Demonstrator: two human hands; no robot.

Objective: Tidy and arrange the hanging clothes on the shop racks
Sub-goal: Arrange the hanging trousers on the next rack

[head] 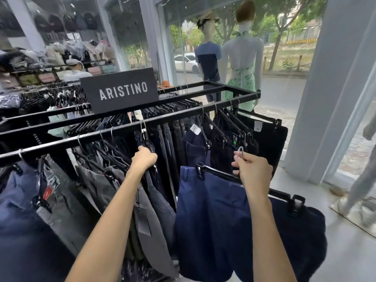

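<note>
Blue trousers (213,210) lower centre, clipped on hanger (215,171); R grip (254,171) pinches its hook. L grip (144,159) clenched round dark trousers (155,196) on rail (173,116).

Upper centre to right: glass shopfront (284,58), daylight coming through; trees (289,15) and a white car (186,62) outside. Two mannequins (208,58) stand at the glass. Right: pale pillar (329,88). Lower right: grey floor (345,251). Upper left: crowded shelves (50,64), blurred.
</note>
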